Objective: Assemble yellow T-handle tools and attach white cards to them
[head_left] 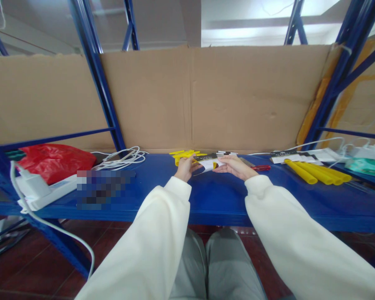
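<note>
Between both hands, just above the blue shelf top point(218, 193), is a black-and-white printed card point(208, 165) with a bit of yellow showing at its lower side. My left hand point(186, 167) grips its left end, fingers closed. At the right end, my right hand point(234, 166) pinches the card between thumb and fingers. Small yellow pieces point(184, 153) lie just behind my left hand. Short black-and-white sticks point(227, 153) lie behind the right one, and a red-handled tool point(261, 168) is beside it. The fingers partly hide the card.
Yellow tubes point(318, 173) and flat black-and-white cards point(295, 157) lie to the right, near a green tissue pack point(367, 166). Leftward are a coiled white cable point(127, 158), a power strip point(60, 191) and a red bag point(57, 162). A cardboard sheet point(187, 100) closes the back.
</note>
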The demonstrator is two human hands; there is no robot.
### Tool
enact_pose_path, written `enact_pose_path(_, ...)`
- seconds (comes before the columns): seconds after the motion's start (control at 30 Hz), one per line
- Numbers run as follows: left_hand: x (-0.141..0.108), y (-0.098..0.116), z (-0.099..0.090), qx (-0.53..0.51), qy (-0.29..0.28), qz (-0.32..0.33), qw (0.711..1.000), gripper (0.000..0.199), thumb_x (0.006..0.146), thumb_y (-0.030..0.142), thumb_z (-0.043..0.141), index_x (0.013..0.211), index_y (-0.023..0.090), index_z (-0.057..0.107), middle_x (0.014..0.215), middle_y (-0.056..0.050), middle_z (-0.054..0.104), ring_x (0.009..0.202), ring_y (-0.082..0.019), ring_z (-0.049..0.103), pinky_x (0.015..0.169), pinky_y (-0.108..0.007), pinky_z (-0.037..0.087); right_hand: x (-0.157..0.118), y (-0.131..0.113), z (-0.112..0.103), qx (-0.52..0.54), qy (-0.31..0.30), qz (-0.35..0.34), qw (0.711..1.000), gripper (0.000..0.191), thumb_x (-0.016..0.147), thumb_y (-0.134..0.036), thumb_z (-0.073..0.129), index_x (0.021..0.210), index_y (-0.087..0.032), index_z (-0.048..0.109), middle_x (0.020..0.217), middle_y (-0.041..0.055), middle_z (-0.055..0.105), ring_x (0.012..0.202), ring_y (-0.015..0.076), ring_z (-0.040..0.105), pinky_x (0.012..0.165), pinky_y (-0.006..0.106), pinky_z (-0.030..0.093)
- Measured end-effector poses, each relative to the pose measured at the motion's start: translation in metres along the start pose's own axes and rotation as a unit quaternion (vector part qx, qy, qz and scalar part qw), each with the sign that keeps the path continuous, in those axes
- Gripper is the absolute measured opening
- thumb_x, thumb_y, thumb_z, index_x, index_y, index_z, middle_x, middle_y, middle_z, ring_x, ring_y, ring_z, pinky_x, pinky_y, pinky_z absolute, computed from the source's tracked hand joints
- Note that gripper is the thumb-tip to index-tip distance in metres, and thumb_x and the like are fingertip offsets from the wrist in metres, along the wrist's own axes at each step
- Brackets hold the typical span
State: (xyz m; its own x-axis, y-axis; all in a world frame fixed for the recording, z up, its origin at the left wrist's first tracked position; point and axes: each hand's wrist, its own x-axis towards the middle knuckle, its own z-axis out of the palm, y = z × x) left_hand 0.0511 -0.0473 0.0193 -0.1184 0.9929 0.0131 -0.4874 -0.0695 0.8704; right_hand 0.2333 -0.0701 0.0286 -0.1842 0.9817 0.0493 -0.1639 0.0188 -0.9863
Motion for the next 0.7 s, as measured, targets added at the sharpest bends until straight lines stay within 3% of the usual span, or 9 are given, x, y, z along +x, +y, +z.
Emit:
enact_pose_path(0.17,0.001,-0.002,-0.002,-0.001,-0.024,-0.01,1.0,0.021,0.078,0.004,0.061,0.096,0.013,0.068,0.07,-0.004,0.071,0.059,-0.016,0.07,0.061,-0.026,0.06,0.003,0.004,0.0,-0.016,0.013,-0.006,1.0,0.013,0.09,-0.01,0.065,0.078,-0.015,0.064,0.066,0.0072,0.074,0.056,0.0172,0.073,0.058,0.024,0.059)
enact_pose_path(0.33,-0.001,-0.003,0.002,0.043,-0.041,-0.04,0.997,0.024,0.079,0.005,0.059,0.1,0.012,0.069,0.066,-0.004,0.072,0.055,-0.015,0.069,0.058,-0.024,0.057,0.007,0.008,0.0,-0.029,0.05,-0.03,0.998,0.02,0.087,-0.009,0.067,0.07,-0.018,0.06,0.063,0.0019,0.072,0.053,0.0121,0.067,0.051,0.018,0.053)
enact_pose_path(0.57,-0.001,-0.001,0.004,0.034,-0.023,-0.026,0.999,0.02,0.087,0.018,0.058,0.1,0.015,0.072,0.072,-0.005,0.074,0.06,-0.017,0.071,0.059,-0.026,0.057,0.015,0.013,0.0,-0.029,0.102,-0.059,0.993,0.027,0.089,-0.006,0.06,0.064,-0.019,0.058,0.062,-0.0008,0.07,0.056,0.0108,0.066,0.056,0.018,0.053)
enact_pose_path(0.7,-0.002,0.001,0.005,0.015,0.015,0.006,1.0,0.019,0.081,0.007,0.06,0.096,0.015,0.068,0.07,-0.002,0.071,0.051,-0.013,0.066,0.05,-0.021,0.052,0.014,0.013,0.004,-0.025,0.1,-0.06,0.993,0.032,0.088,-0.004,0.058,0.061,-0.019,0.057,0.063,0.0009,0.071,0.059,0.012,0.067,0.059,0.02,0.055)
